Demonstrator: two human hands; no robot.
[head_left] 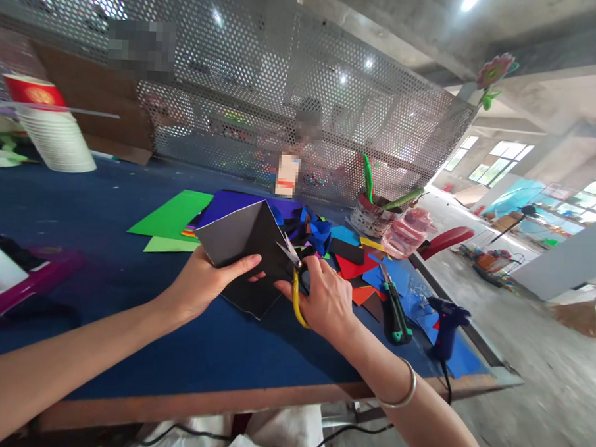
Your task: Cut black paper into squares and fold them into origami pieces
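My left hand [207, 280] pinches a folded black sheet of paper [247, 247], thumb on top, and holds it up over the blue table [129, 255]. My right hand [327, 297] is closed around yellow-handled scissors [296, 276]. Their blades touch the right edge of the black sheet. A silver bangle [403, 389] circles my right wrist. Under and behind the black sheet lie blue, green and red paper pieces.
Green sheets [172, 218] lie at the back left. A green utility knife [396, 307] and a blue glue gun [446, 325] rest at the right. A stack of paper cups [52, 127], a basket [372, 217] and a perforated metal screen [294, 91] stand behind.
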